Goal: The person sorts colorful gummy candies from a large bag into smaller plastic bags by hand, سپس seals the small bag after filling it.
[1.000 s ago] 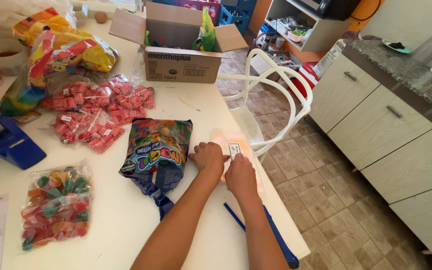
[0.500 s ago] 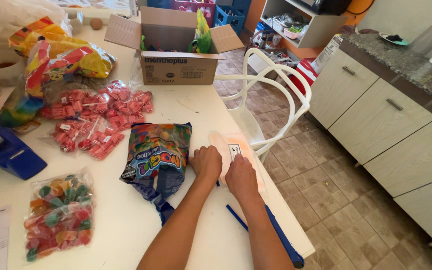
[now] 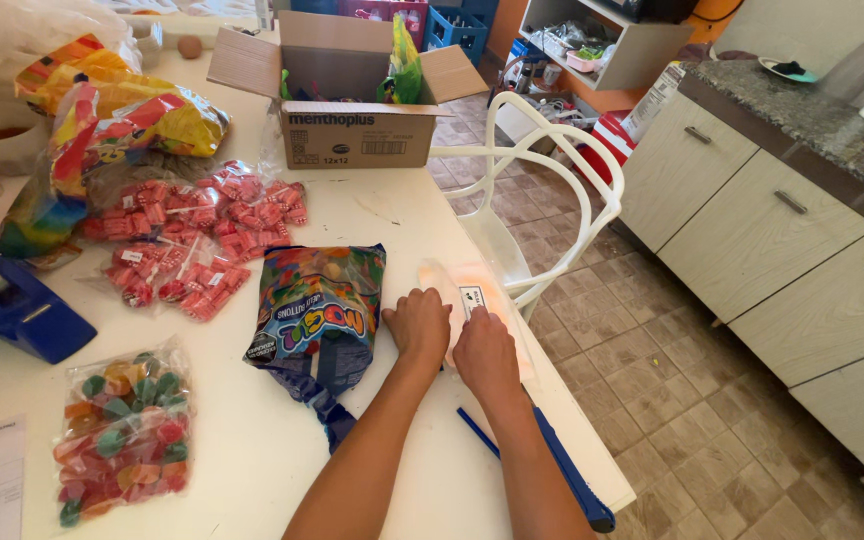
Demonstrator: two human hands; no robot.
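A: Why is that pale clear packet lying flat near the table's right edge?

B: Flat, it seems easy to press on. Both hands rest on it, at about five o'clock from the dark printed candy bag.

A: How do the hands sit?

B: The left hand lies palm down, fingers curled loosely together on the packet's left side. The right hand presses beside it, fingers close together; neither is clenched around anything.

A: And nearby?

B: A blue stick at six o'clock from the hands, red wrapped sweets at ten o'clock, a cardboard box at twelve
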